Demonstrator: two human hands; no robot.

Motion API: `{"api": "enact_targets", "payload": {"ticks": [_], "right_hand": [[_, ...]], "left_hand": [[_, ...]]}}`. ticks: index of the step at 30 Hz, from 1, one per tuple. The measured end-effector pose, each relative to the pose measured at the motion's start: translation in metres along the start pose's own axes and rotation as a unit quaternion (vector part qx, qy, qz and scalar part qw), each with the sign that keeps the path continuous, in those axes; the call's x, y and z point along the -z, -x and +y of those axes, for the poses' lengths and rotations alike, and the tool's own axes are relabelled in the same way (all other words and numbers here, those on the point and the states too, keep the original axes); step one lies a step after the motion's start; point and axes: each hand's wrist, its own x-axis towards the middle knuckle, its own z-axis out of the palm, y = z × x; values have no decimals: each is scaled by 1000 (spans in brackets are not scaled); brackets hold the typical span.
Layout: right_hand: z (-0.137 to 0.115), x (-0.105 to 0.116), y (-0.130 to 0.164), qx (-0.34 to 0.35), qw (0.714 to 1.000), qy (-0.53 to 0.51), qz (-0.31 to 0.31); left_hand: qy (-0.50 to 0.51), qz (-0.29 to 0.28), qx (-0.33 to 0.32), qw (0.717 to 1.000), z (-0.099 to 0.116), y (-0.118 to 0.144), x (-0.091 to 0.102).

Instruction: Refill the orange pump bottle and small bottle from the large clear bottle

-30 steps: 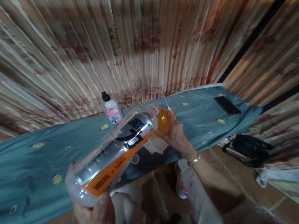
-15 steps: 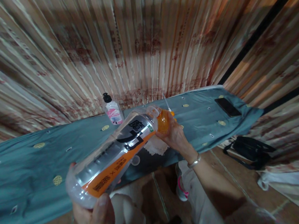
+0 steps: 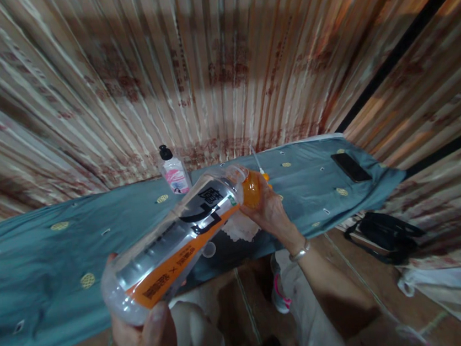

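Note:
A large clear plastic bottle [image 3: 168,247] with a silver and orange label lies tilted across the middle of the view, its neck toward the upper right. Around its base end my left hand [image 3: 145,338] is closed, thumb on the near side. My right hand [image 3: 270,210] grips a small orange see-through bottle [image 3: 251,189]. The mouths of the two bottles meet or nearly meet; whether they touch I cannot tell. Below them lies a crumpled whitish tissue [image 3: 240,227], partly hidden, with a small clear round piece [image 3: 208,249] at its left.
The table has a green cloth [image 3: 127,215]. Toward the back stands a clear bottle with black top and pink label [image 3: 176,176]. Behind my right hand is a thin clear tube with an orange end [image 3: 259,164]. A phone [image 3: 350,167] lies right; a black bag [image 3: 383,235] sits below.

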Motion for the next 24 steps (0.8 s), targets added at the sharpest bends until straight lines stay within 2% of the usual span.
{"api": "enact_targets", "payload": {"ticks": [13, 24], "right_hand": [[-1, 1, 0, -11, 1000, -7, -5], [0, 1, 0, -9, 1000, -10, -2]], "left_hand": [[-1, -7, 0, 1000, 3, 0, -2], [7, 31, 13, 999, 4, 0, -4]]}}
